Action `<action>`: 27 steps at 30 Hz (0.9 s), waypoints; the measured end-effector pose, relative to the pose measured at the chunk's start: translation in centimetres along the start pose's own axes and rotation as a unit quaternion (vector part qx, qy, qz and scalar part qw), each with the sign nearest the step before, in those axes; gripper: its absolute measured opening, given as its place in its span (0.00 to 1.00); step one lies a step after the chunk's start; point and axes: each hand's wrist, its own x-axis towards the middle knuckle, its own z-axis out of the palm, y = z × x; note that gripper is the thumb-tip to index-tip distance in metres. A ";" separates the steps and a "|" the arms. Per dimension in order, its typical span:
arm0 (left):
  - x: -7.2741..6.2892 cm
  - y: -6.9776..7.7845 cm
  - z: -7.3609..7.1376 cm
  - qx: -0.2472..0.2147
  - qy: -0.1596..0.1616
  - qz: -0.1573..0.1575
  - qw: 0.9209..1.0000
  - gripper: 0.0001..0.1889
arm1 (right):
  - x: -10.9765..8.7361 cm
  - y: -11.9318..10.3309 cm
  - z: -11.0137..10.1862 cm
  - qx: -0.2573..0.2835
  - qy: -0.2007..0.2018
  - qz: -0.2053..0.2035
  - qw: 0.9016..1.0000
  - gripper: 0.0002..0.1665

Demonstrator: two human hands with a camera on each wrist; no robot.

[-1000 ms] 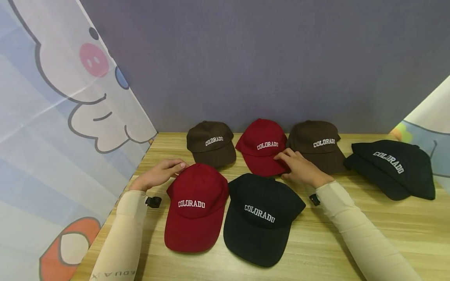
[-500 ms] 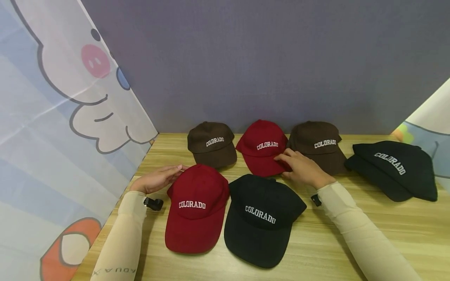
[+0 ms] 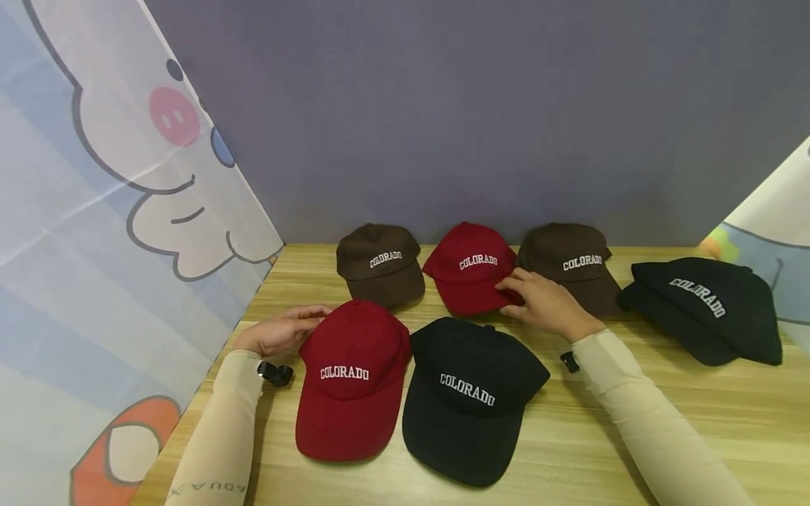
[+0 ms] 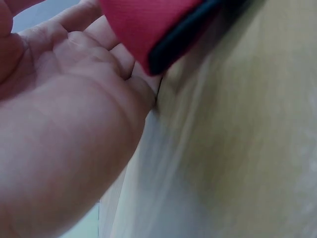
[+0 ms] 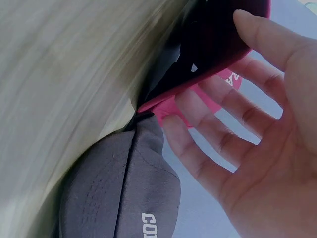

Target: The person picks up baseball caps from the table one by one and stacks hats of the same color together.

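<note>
My right hand [image 3: 547, 302] pinches the brim of a red cap [image 3: 474, 263] in the back row. In the right wrist view, the thumb lies against the dark underside of the brim [image 5: 213, 44], with the fingers on its other side. At the left, my left hand [image 3: 281, 332] is beside a larger red cap [image 3: 351, 372] in front. The left wrist view shows its fingers reaching loosely past this cap's edge [image 4: 153, 29]; whether they touch it is unclear. A black cap [image 3: 471, 400] lies to the right of the front red one. Each has white COLORADO lettering.
Brown caps stand either side of the back red cap, one at left [image 3: 380, 263] and one at right [image 3: 563, 260]. Another black cap [image 3: 709, 302] lies tilted at far right. A grey panel [image 3: 481, 126] rises behind the wooden table [image 3: 671, 414]; a printed cloth [image 3: 82, 295] hangs left.
My left hand has turned, its thumb no longer extended over the fingers toward the front red cap. The back red cap's brim has risen slightly in my right hand. The head view has tilted slightly.
</note>
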 end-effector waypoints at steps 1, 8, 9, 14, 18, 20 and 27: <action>0.1 0.1 0.1 0.003 -0.003 0.000 1.000 0.15 | 0.0 0.0 -0.1 -0.001 0.004 0.002 1.000 0.23; 0.1 0.4 0.4 0.014 0.003 -0.004 1.000 0.09 | 0.0 0.1 -0.2 -0.012 0.056 -0.006 0.998 0.13; 0.1 0.4 0.4 0.018 0.004 -0.002 1.000 0.08 | 0.0 0.1 -0.2 -0.016 0.067 -0.011 0.998 0.13; 0.1 0.0 0.2 0.025 0.006 0.000 1.000 0.07 | 0.0 -0.2 -0.1 -0.041 0.130 -0.043 0.990 0.11; 0.2 -0.3 0.3 0.027 0.003 -0.002 1.000 0.08 | 0.0 -0.3 -0.1 -0.066 0.183 -0.070 0.978 0.09; 0.2 -0.2 0.4 0.029 0.004 -0.006 1.000 0.08 | 0.1 -0.4 -0.1 -0.078 0.209 -0.083 0.971 0.09; 0.2 0.2 0.6 0.031 0.009 -0.015 0.999 0.06 | 0.3 -0.4 -0.3 -0.103 0.277 -0.100 0.950 0.06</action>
